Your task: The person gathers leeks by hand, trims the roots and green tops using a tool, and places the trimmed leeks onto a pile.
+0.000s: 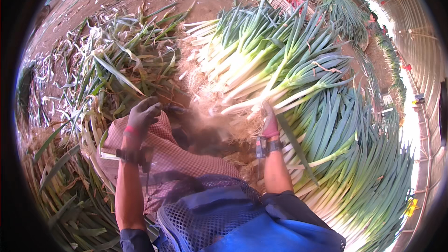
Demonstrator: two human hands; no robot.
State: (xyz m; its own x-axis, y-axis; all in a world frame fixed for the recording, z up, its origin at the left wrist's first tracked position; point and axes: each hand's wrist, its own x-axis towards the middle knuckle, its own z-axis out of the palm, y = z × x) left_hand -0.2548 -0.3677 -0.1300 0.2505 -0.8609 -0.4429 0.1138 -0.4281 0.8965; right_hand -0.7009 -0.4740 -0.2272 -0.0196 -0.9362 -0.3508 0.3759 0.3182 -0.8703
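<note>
My left hand (143,114), in a grey glove with a reddish cuff, is above my checked-cloth lap beside a heap of stripped leaves. Its fingers are partly bent and apart, and nothing shows in them. My right hand (269,120), in a pinkish glove, is closed at the white root end of a long green onion (295,97). That stalk lies across the near edge of a pile of green onions (252,51), whose white ends face me and green tops point away. Part of the right fingers' grip is hidden among roots. Dust blurs the ground between my hands.
Heaped leaf waste (107,60) covers the left side. More green onions (340,158) lie in a thick row on the right. Further off are a basket (280,2) with something red and another bunch of onions (343,14). A ribbed translucent wall (422,60) curves along the right.
</note>
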